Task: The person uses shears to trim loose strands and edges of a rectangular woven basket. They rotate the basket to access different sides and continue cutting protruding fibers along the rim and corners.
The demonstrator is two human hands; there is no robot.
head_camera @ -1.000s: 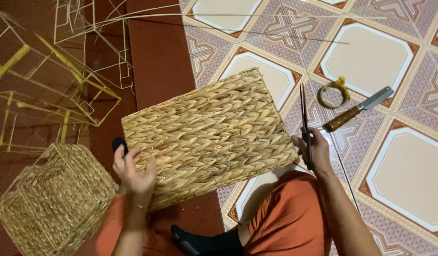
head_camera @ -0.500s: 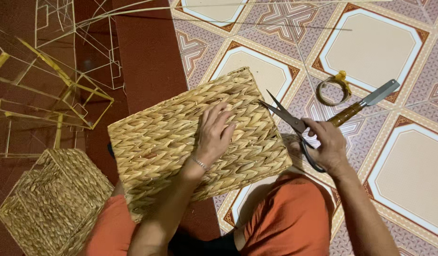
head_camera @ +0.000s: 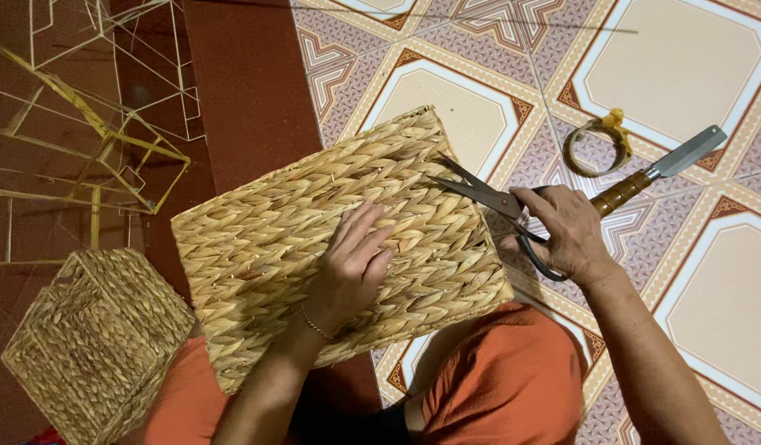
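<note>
A smaller woven basket sits at the lower left. The large woven basket rests across the person's lap, fully plaited; the left hand presses flat on it, while the right hand grips open scissors at its right edge, trimming apparently unfinished

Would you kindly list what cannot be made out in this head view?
- Knife: handle end hidden behind the right hand.
- Scissors: handle loops partly covered by the right hand's fingers.
- Large woven basket: weave under the left hand hidden.
- Small woven basket: cut off by the bottom edge.
</note>
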